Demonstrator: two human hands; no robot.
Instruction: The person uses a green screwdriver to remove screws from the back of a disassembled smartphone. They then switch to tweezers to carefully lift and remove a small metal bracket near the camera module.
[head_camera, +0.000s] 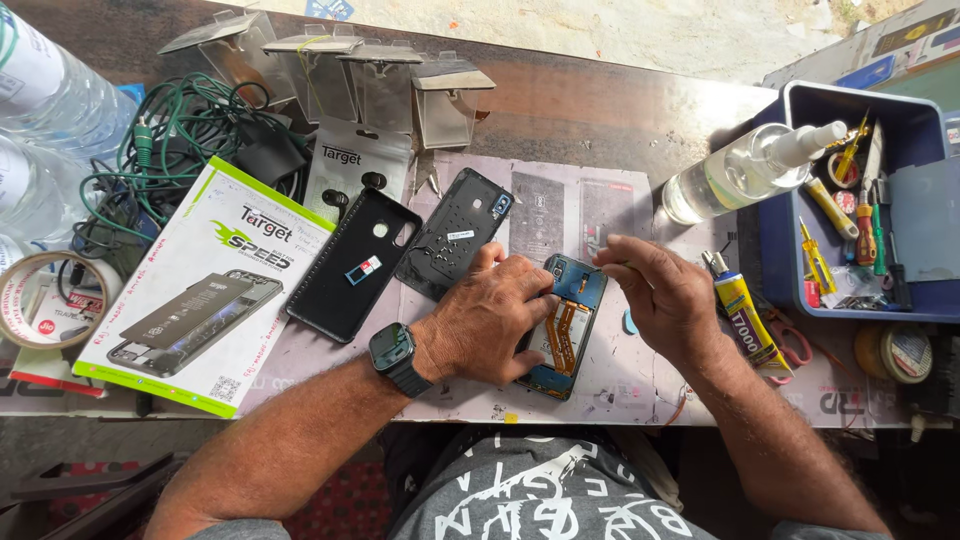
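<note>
Back cover (455, 232) already off; left hand (487, 325) pins the opened phone (565, 330), right hand (662, 295) pinches something tiny above it, internals still exposed.

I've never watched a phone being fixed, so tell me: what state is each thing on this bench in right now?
Opened phone: back off, orange ribbon cables showing, pinned flat by left hand.
Right hand: above the phone's top end, fingertips pinched.
Back cover: removed, lying inside up.
Black case: off, lying empty.
Glue tube: lying down, capped.
Spray bottle: tipped over the blue tray rim.
</note>
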